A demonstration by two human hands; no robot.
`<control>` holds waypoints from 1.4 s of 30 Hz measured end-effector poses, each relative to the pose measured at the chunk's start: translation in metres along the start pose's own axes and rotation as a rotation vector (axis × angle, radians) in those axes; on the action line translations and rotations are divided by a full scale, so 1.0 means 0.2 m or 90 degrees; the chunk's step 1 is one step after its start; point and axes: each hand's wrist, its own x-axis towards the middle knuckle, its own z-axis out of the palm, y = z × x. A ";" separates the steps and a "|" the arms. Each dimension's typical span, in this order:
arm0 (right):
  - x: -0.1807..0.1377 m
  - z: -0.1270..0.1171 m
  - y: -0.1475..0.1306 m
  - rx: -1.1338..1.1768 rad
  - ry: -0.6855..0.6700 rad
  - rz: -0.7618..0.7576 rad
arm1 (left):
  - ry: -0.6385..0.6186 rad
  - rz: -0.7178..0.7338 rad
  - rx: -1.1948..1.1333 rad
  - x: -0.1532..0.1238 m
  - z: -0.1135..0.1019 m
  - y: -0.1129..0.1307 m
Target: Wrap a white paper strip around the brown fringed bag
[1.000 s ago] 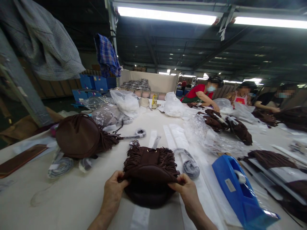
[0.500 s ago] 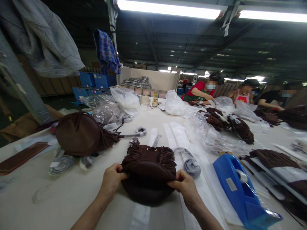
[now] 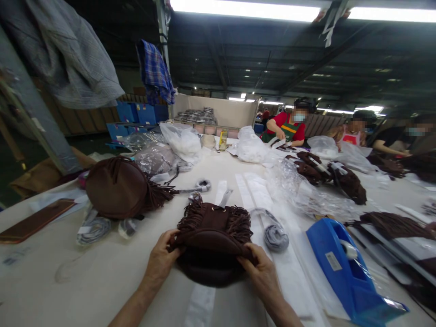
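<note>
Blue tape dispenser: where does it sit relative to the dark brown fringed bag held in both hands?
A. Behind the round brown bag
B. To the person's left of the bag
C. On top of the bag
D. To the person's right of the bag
D. The blue tape dispenser lies on the table right of the fringed bag, which the left hand and right hand grip.

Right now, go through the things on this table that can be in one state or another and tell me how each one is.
Left hand: grip closed on the fringed bag's left edge.
Right hand: grip closed on its right edge.
Fringed bag: lying flat on the table, flap pinched at both sides.
Round brown bag: lying on its side, untouched.
Blue tape dispenser: resting on the table, roll loaded.
Wrapped strap: coiled beside the fringed bag.
</note>
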 end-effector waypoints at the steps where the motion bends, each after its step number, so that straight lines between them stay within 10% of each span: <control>1: 0.00 0.00 -0.01 -0.008 0.006 -0.007 | -0.014 0.008 -0.003 0.01 -0.01 0.01; 11: 0.08 -0.02 -0.11 0.186 -0.031 0.193 | -0.123 0.000 0.038 0.10 -0.04 0.10; 32: -0.04 0.05 0.09 -0.096 -0.047 -0.004 | -0.155 0.314 0.193 0.04 -0.10 -0.17; 39: -0.02 0.06 0.10 -0.102 -0.042 -0.011 | -0.123 0.277 0.302 0.02 -0.18 -0.11; 42: -0.02 0.06 0.11 -0.094 -0.041 -0.010 | 0.007 0.446 0.414 -0.01 -0.22 0.03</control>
